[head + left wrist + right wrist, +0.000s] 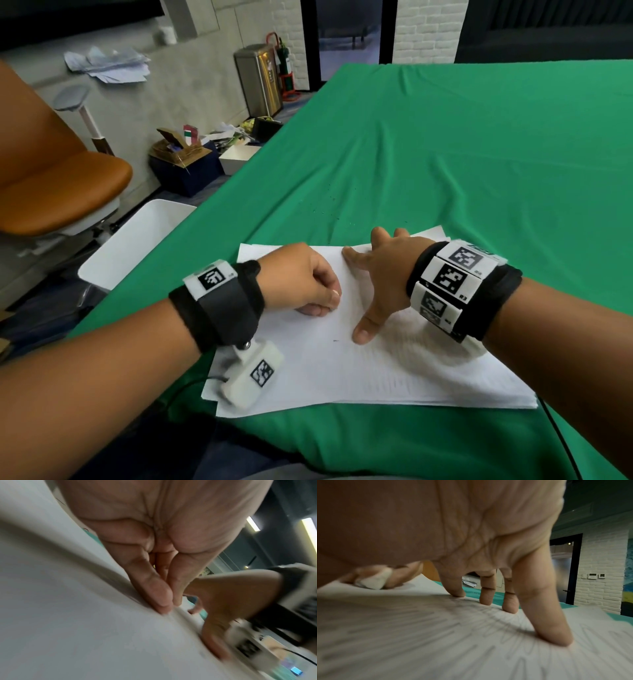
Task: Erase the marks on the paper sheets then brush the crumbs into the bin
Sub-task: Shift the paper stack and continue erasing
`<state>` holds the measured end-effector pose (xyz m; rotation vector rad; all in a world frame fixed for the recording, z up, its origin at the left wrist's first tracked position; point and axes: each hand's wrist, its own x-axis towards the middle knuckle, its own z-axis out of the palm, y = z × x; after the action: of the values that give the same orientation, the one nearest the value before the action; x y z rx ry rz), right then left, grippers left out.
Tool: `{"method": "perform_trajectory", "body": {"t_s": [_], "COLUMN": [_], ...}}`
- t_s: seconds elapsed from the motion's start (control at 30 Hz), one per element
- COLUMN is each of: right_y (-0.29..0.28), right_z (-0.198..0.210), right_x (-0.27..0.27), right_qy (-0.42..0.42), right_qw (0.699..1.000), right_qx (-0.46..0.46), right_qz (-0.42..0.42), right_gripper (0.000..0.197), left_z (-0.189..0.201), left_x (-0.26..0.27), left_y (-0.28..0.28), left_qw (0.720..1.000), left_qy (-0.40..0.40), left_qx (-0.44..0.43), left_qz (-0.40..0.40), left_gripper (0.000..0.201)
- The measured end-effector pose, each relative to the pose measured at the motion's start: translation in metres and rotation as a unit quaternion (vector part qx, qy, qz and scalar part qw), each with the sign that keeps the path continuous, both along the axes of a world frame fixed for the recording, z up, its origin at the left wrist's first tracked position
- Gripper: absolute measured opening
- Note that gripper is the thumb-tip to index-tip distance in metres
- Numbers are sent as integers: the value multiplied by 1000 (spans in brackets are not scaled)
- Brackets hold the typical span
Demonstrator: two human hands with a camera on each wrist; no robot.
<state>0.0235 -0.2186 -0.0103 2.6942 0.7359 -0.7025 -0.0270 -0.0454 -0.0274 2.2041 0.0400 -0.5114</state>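
Paper sheets (342,370) lie stacked on the green-covered surface (445,144) at its near edge. My right hand (383,274) is spread flat, fingers (549,615) pressing the top sheet still. My left hand (301,277) pinches a small white eraser (373,581) against the page. Thin and limp, the sheets will likely crease or slide unless pinned close to the rubbing. Printed lines are too blurred to read.
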Motion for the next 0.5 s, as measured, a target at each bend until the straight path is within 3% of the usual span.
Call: {"method": "perform_trajectory", "body": {"t_s": [0.17, 0.37, 0.5], "right_y": [0, 2, 2], "right_z": [-1, -1, -2], "right_x": [0, -2, -1], "right_qy": [-8, -8, -11], "right_qw": [1000, 1000, 1000], "right_qx": [0, -7, -11], "right_qz": [3, 1, 4], "right_gripper": [151, 152, 154], "left_z": [-5, 4, 3], "left_x": [-49, -24, -52], "left_y": [-8, -3, -10], "left_qw": [987, 1000, 986], "left_qy": [106, 4, 71], "left_qx": [-7, 12, 30], "left_qz": [-118, -28, -150], "left_gripper": [9, 6, 8]}}
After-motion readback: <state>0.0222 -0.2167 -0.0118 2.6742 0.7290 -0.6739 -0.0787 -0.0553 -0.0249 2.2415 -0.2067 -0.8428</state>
